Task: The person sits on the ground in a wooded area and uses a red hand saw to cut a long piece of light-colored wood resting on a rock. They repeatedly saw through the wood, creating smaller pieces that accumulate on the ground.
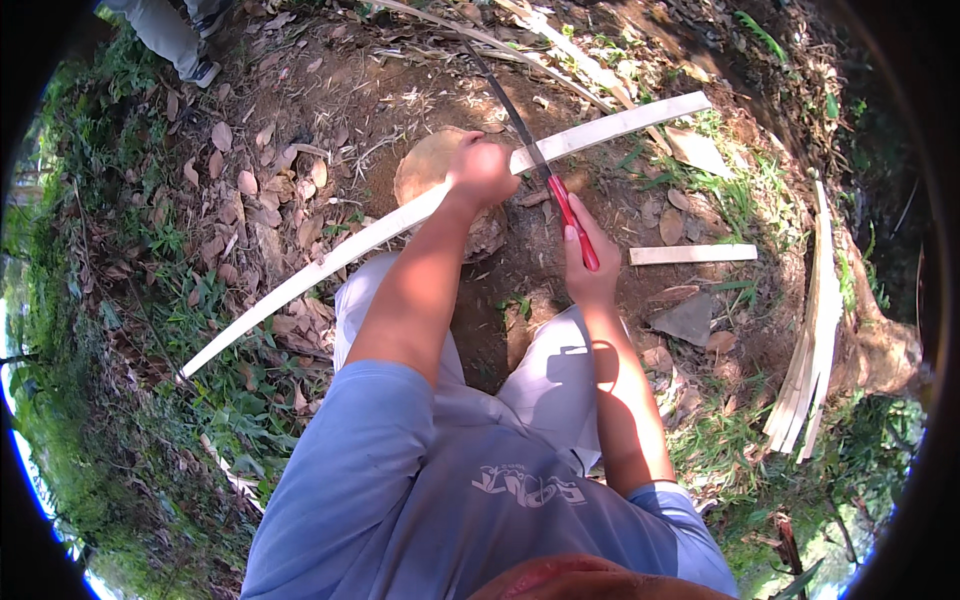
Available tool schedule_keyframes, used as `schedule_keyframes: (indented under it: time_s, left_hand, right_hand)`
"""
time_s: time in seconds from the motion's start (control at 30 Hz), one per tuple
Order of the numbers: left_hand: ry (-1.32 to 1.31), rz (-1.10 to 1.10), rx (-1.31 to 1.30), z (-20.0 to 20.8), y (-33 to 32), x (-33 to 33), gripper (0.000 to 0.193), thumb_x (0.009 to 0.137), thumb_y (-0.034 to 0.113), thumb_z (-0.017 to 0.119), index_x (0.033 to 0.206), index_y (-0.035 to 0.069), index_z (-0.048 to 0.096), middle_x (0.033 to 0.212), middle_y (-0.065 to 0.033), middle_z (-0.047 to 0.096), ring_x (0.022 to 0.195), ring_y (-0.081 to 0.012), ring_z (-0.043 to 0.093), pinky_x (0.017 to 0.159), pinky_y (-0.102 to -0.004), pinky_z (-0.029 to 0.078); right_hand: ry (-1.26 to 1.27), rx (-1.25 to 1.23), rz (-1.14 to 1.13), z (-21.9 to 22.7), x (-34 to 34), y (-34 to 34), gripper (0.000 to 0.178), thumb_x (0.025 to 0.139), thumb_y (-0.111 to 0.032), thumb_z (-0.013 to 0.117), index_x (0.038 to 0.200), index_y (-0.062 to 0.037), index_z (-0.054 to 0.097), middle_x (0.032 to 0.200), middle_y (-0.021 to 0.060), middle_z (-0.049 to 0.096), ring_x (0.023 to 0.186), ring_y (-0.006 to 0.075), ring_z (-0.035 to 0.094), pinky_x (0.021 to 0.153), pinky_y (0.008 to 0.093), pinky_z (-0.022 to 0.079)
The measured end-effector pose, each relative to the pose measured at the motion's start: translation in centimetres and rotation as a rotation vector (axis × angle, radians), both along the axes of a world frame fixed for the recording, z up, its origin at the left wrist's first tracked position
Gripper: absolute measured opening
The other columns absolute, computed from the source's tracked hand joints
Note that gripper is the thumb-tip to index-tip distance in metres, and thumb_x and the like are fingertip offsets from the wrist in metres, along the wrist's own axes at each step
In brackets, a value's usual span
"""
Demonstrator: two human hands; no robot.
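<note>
A long pale strip of split wood or bamboo (330, 262) lies slanting across a round log stump (425, 165). My left hand (483, 170) is closed on the strip over the stump, somewhat smeared by motion. In my right hand (590, 250) is the red handle of a long blade (510, 108), dark and narrow. The blade crosses the strip just right of my left hand and points away from me. Whether it has teeth cannot be made out.
A short pale piece (693, 254) lies on the ground at the right, near a flat grey stone (685, 318). Farther right is a bundle of thin strips (818, 330). More long strips (570, 55) lie at the back. Another person's leg (165, 40) shows at the far left.
</note>
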State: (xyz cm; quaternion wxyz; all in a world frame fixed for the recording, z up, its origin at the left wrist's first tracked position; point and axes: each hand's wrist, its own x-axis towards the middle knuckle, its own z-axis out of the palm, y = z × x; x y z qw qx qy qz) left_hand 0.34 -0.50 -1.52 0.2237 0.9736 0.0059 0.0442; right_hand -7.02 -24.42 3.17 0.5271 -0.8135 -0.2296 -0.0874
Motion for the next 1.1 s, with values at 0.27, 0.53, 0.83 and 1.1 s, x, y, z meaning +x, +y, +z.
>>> schedule_keyframes:
  time_s: [0.27,0.53,0.83,1.1]
  left_hand:
    - [0.038,-0.019,0.088,-0.2,0.1,0.1,0.028,0.082,0.026,0.067,0.102,0.013,0.081,0.096,-0.0118,0.081,0.104,-0.0243,0.076,0.124,-0.0397,0.035]
    - [0.143,-0.056,-0.028,-0.4,1.1,1.3,0.027,0.082,0.029,0.07,0.098,0.009,0.078,0.096,-0.0155,0.078,0.104,-0.0292,0.073,0.122,-0.0394,0.035]
    - [0.042,-0.071,-0.264,1.1,2.2,1.5,0.041,0.086,0.031,0.071,0.111,0.0,0.077,0.117,-0.0251,0.073,0.119,-0.0429,0.067,0.114,-0.0478,0.048]
    - [0.171,-0.036,-0.186,5.1,3.5,0.5,0.04,0.096,0.037,0.071,0.12,0.005,0.076,0.118,-0.024,0.073,0.117,-0.04,0.069,0.104,-0.05,0.053]
  right_hand:
    - [0.189,-0.335,-0.163,6.0,-15.4,-12.4,0.045,0.1,-0.012,0.069,0.143,-0.0015,0.07,0.118,0.0186,0.081,0.084,0.0143,0.078,0.075,0.0279,0.059]
    - [0.271,-0.34,-0.255,10.8,-14.2,-10.0,0.043,0.101,-0.015,0.068,0.142,-0.0012,0.071,0.116,0.0163,0.082,0.08,0.0128,0.076,0.071,0.0273,0.058]
    - [0.058,-0.264,-0.168,11.7,-12.5,-6.7,0.048,0.106,-0.024,0.063,0.149,-0.0009,0.066,0.08,0.0014,0.069,0.062,0.0055,0.054,0.06,0.0233,0.046]
    - [0.065,-0.101,-0.146,11.9,-11.6,-5.5,0.05,0.107,-0.025,0.062,0.149,0.0013,0.065,0.087,0.0054,0.07,0.067,0.0074,0.056,0.063,0.0241,0.047]
